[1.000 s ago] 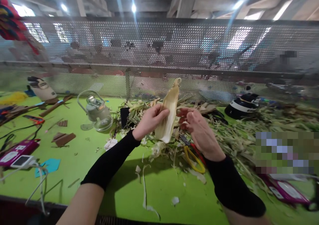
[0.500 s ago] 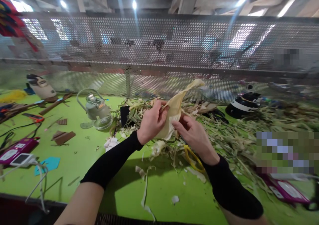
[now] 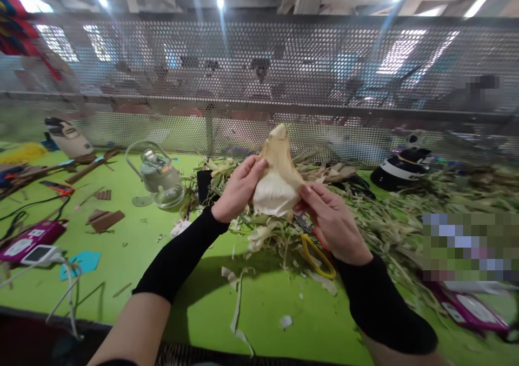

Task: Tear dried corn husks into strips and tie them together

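Note:
A pale corn husk [image 3: 279, 174], tan at its narrow top and cream-white at its wide lower end, is stretched between my hands above the table. My left hand [image 3: 239, 190] pinches its left edge, thumb in front. At the lower right edge, my right hand [image 3: 334, 223] grips the husk between thumb and fingers. Just below the right hand lie scissors with a yellow and red handle [image 3: 318, 258], partly covered by that hand. Loose husk scraps [image 3: 261, 239] are heaped under and behind the held piece.
A clear jug [image 3: 160, 177] stands at left, near brown cardboard pieces [image 3: 105, 220], a cutter [image 3: 59, 187] and a purple device [image 3: 30, 241] with white cables. At right stands a black-and-white bottle [image 3: 399, 168]. A perforated metal screen [image 3: 182, 85] runs behind the green table [image 3: 211, 312].
The husk has turned from slanting and partly folded to upright and spread, its broad face toward me. My right hand has shifted right and down along its edge; my left hand has moved slightly left.

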### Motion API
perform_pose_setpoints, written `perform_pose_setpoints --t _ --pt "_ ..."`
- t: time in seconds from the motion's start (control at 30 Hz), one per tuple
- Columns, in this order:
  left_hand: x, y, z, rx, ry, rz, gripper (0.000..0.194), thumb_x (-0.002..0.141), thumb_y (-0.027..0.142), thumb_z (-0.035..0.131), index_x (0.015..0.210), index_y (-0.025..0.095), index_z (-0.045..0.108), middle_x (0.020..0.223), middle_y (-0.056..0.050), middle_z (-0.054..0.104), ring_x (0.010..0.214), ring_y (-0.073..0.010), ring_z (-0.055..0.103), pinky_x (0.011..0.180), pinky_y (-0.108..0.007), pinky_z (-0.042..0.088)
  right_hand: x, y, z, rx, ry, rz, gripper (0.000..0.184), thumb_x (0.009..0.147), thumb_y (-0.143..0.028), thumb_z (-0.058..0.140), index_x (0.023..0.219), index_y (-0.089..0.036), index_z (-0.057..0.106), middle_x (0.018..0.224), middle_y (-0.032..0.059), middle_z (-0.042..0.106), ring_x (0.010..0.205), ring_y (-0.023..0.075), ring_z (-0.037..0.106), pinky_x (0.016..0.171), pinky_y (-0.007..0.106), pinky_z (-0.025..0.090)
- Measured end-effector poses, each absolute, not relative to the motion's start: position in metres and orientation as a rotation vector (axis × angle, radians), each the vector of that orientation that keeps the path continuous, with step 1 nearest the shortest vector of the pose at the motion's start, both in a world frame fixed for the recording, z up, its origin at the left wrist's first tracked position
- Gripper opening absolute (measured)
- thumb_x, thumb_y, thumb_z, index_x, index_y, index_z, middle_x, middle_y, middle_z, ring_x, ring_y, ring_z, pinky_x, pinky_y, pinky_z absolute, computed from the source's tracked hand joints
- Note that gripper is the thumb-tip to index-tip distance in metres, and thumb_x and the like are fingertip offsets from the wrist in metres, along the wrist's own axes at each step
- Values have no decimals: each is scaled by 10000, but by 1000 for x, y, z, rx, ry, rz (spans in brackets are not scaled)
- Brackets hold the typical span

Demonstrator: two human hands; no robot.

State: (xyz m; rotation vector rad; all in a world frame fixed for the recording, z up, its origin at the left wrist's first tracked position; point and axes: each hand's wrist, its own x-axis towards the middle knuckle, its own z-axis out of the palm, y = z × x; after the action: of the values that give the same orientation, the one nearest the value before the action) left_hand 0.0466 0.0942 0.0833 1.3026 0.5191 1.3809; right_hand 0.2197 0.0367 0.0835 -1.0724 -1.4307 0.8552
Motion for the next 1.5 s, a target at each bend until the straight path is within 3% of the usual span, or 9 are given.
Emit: perform_pose_setpoints --t 0.17,0.37,0.5,0.6,0.77,0.9,1.23,1.4,1.5 --pt "47 102 78 1258 563 1293 287 940 448 611 833 187 558 626 54 479 491 -48 404 478 -184 322 219 50 72 -1039 -1290 852 411 866 -628 654 759 -246 545 718 -23 529 624 135 505 564 266 471" --pt "41 110 82 995 385 1049 345 929 430 597 719 189 466 505 75 423 395 -36 368 403 -169 256 218 55 70 -1058 -1286 761 455 858 -655 652 735 -246 495 576 -66 340 479 102 307 428 253 300" --pt "44 103 82 1218 407 1002 332 829 460 745 894 160 619 754 14 631 616 -55 567 556 -178 442 219 56 67 -1043 -1268 670 458 857 -673 641 764 -253 483 590 -64 360 493 105 347 459 257 337" --pt "47 97 80 1389 408 822 355 757 372 823 972 134 672 858 -32 699 704 -84 634 624 -210 473 221 55 69 -1049 -1263 609 452 872 -685 609 782 -256 497 598 -55 408 512 119 394 490 274 362" --pt "49 96 80 1392 525 1043 262 793 329 775 871 126 628 707 8 663 592 -73 599 574 -213 436 219 44 82 -1178 -1536 593 429 848 -641 666 801 -220 597 708 -5 582 608 139 508 559 290 416" --pt "49 99 82 1394 564 1051 255 776 318 779 842 129 620 666 24 637 571 -72 577 568 -218 440 215 37 89 -1255 -1609 604 315 850 -493 709 772 -197 635 642 -19 546 591 126 479 561 274 396" --pt "49 99 75 1436 567 958 268 777 346 776 843 106 677 742 -34 679 644 -97 593 660 -259 474 216 38 86 -1277 -1585 614 321 886 -514 646 834 -199 624 605 -34 511 531 118 437 504 270 355" --pt "51 102 74 1413 497 1102 354 799 397 775 1005 123 687 989 -82 726 857 -146 651 817 -298 507 220 42 83 -1287 -1583 719 387 880 -577 648 801 -201 598 594 -39 486 524 112 421 487 261 347" --pt "50 101 76 1436 546 1140 339 817 402 756 994 121 686 1015 -94 729 875 -162 655 823 -311 512 220 46 82 -1243 -1580 696 392 857 -589 678 836 -203 612 682 -14 564 594 126 488 544 259 411"
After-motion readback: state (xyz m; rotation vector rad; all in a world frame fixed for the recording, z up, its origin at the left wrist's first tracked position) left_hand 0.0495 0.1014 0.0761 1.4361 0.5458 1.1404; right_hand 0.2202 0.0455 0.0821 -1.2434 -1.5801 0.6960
